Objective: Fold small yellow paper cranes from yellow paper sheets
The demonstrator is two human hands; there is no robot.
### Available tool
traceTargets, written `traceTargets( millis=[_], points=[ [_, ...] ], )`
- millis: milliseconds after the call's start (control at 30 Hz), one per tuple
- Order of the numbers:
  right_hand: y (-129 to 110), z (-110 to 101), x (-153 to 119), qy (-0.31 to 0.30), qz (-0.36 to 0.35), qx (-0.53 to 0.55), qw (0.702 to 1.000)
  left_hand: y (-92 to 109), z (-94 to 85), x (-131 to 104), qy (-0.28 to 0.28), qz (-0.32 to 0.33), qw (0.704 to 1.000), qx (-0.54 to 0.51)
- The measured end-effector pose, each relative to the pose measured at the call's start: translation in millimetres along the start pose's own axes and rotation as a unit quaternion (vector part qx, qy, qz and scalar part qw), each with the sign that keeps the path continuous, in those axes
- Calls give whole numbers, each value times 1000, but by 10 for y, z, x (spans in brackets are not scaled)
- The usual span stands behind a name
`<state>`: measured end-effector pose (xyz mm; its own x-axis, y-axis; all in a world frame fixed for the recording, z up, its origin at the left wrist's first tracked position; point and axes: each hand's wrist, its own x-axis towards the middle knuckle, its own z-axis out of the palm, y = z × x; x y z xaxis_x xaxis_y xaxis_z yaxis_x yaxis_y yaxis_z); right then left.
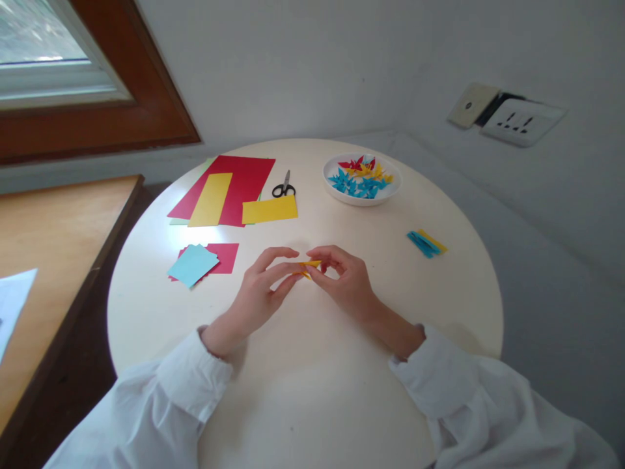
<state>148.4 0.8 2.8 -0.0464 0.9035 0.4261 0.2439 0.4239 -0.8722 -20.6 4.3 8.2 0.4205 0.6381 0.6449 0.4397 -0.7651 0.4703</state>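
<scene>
A small piece of folded yellow paper (312, 264) is held between my two hands above the middle of the round table. My left hand (266, 283) pinches its left side with thumb and fingers. On the other side, my right hand (349, 280) grips it between thumb and fingertips. Much of the paper is covered by my fingers, so its full shape does not show. Beyond my hands, a white dish (362, 201) holds several folded paper figures (361, 182) in red, yellow and blue.
Black-handled scissors (284, 187) lie behind a yellow paper strip (270, 210). Large red sheets (249, 179) with another yellow strip (209, 198) are at the back left. Light blue squares (193, 265) rest over red ones. Narrow blue and yellow pieces (424, 243) lie at right.
</scene>
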Motion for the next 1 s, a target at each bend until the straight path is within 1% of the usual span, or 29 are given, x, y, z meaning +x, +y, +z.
traceTargets(
  millis=[233, 367, 467, 600, 733, 1000],
  points=[
    [6, 8, -8, 7, -17, 13, 1000, 15, 10, 12, 12, -38, 999, -31],
    [13, 9, -18, 6, -13, 20, 1000, 21, 21, 21, 13, -73, 996, -58],
    [4, 7, -20, 6, -14, 10, 1000, 17, 34, 14, 13, -103, 990, -97],
    [-8, 7, -15, 3, -22, -1, 1000, 2, 58, -11, 19, -143, 978, -151],
    [-17, 4, -12, -2, -21, -8, 1000, -7, 75, -24, 18, -192, 964, -183],
    [-27, 3, -17, -2, -15, 4, 1000, 50, 59, 25, 17, -287, 923, -256]
  ],
)
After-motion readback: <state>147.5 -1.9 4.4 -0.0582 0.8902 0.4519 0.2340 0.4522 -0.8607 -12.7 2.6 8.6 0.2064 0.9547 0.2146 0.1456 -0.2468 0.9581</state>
